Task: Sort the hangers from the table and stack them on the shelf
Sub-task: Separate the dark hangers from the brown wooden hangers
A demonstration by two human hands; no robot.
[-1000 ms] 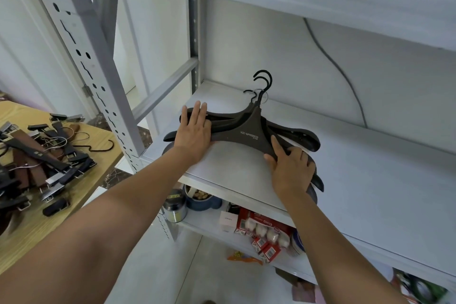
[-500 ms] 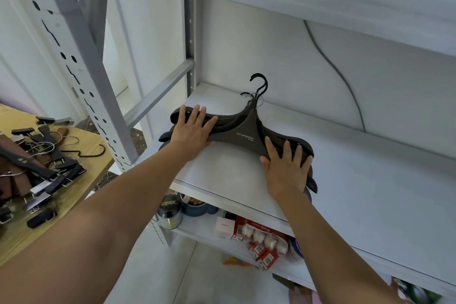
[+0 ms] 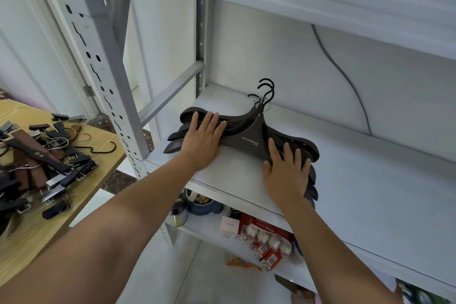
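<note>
— On the smooth white shelf (image 3: 370, 180), which objects are stacked?
— Dark, matte hangers (image 3: 251, 140) with broad, contoured shoulders. Their thin curved hooks (image 3: 267, 89) point toward the rear wall, and the top one bears pale lettering.
— How do the hands meet them?
— Left hand (image 3: 202, 138) lies flat on the left shoulders, its fingers (image 3: 209, 121) straight and released, grasping nothing. Right hand (image 3: 287, 175) presses the right shoulders likewise, fingers (image 3: 287, 153) spread and extended.
— And elsewhere?
— Brown and black clip hangers (image 3: 37, 155) with metal clamps lie heaped on the wood-grain tabletop (image 3: 49, 229), left of the perforated upright (image 3: 103, 76).
</note>
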